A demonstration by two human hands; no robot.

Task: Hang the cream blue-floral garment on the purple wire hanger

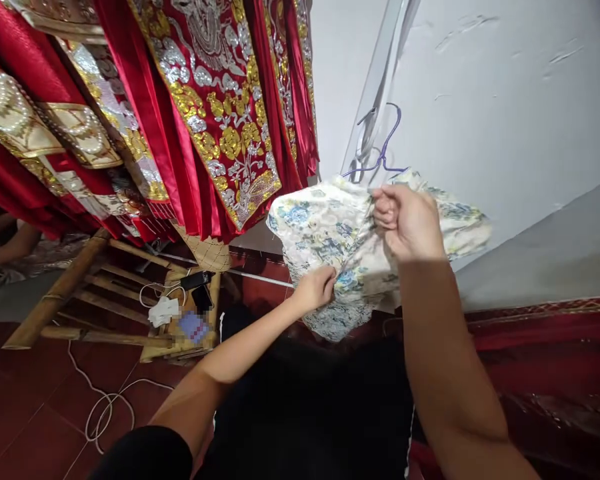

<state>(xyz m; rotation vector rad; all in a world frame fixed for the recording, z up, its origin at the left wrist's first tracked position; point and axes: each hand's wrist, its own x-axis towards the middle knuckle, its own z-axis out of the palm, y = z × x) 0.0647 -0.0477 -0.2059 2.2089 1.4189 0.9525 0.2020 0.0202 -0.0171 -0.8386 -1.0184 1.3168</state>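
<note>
At centre frame, a cream floral-print satin garment hangs on a purple wire hanger. Right hand fingers pinch its top; left hand fingers grip its lower fold. Red embroidered robes fill the upper left above a bamboo rack; its contents are blurred. Red floor tiles lie below.

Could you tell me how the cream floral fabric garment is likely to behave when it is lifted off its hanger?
The cream floral fabric garment will probably be floppy: it bunches and folds where the left hand and right hand pinch it. It seems light, since fingertips alone hold it up. Its slight sheen suggests it could slide off the thin purple wire hanger.
</note>
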